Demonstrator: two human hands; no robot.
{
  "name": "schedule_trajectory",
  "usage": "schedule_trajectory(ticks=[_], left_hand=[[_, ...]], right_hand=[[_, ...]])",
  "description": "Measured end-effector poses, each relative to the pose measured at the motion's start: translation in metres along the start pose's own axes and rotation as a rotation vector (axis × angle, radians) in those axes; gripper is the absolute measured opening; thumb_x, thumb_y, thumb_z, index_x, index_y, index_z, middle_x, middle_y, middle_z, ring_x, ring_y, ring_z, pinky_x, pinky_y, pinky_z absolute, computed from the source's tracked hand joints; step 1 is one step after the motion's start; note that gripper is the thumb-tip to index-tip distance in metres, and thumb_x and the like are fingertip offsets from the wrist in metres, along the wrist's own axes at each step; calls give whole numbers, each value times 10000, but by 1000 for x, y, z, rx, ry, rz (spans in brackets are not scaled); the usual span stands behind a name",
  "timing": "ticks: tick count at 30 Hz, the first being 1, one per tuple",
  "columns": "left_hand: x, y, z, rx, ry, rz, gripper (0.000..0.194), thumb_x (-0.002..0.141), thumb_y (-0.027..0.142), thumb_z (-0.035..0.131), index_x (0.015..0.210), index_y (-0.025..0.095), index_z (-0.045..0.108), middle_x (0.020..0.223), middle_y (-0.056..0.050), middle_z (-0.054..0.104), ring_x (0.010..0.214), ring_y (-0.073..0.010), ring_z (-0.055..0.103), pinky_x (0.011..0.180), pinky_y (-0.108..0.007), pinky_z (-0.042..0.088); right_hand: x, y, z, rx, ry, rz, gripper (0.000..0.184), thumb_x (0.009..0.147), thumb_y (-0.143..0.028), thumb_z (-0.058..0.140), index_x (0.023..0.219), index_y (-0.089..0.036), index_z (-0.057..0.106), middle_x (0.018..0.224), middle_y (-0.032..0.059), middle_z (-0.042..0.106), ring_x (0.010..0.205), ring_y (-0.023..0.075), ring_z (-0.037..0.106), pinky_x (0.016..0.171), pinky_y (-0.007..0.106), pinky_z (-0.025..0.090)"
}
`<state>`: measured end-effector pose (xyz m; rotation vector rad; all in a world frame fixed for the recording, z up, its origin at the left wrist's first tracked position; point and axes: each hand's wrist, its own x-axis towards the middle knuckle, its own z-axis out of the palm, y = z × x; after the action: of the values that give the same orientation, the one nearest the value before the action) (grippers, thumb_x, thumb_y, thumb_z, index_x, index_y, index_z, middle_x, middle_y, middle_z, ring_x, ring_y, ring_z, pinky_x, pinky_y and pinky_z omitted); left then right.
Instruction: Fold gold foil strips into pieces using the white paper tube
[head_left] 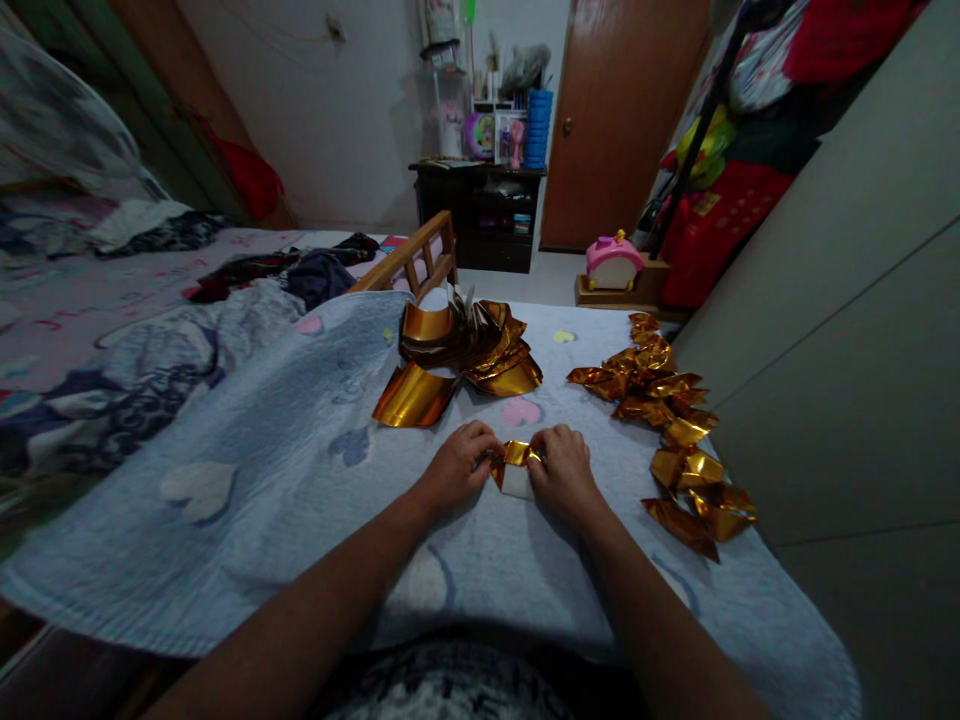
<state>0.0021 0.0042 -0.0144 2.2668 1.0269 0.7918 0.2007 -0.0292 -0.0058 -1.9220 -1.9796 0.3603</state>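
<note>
Between my two hands lies a small sheet of gold foil paper (516,482), partly folded, its pale back showing towards me and a shiny gold band along the far side. My left hand (466,462) pinches its left end. At the right end, my right hand (564,468) has its fingers closed on the paper. Beyond the hands sits a pile of loose gold foil sheets (420,395), curled and overlapping. Several folded gold foil pieces (686,467) are heaped in a row along the right side of the cloth.
A blue-grey cloth with heart shapes (300,500) covers the surface under my hands. A wooden rail (424,255) stands at its far left, beside a bed with rumpled bedding (187,340). A pale cabinet (862,350) rises close on the right. Farther off are a dark shelf (476,215) and a door (619,130).
</note>
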Motion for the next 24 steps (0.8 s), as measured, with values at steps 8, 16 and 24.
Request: schedule_trajectory(ticks=[8, 16, 24], left_hand=[[-1, 3, -1, -20, -5, -10, 243, 772, 16, 524, 881, 165, 682, 959, -64, 621, 941, -204, 595, 868, -343, 496], [-1, 4, -1, -32, 2, -4, 227, 774, 24, 533, 868, 168, 681, 930, -57, 623, 913, -194, 602, 835, -320, 500], [0, 9, -4, -67, 65, -1, 217, 783, 41, 537, 889, 180, 666, 988, -61, 601, 951, -192, 610, 867, -328, 521]], right_hand=[[-2, -2, 2, -47, 21, 0, 78, 870, -213, 589, 921, -173, 633, 1009, 112, 592, 978, 277, 486, 819, 367, 319], [2, 8, 9, 174, 47, -76, 103, 760, -115, 553, 810, -204, 537, 846, 55, 590, 843, 227, 494, 744, 325, 333], [4, 5, 2, 593, 116, -243, 150, 766, -137, 432, 820, -216, 548, 820, 28, 560, 794, 186, 548, 739, 296, 421]])
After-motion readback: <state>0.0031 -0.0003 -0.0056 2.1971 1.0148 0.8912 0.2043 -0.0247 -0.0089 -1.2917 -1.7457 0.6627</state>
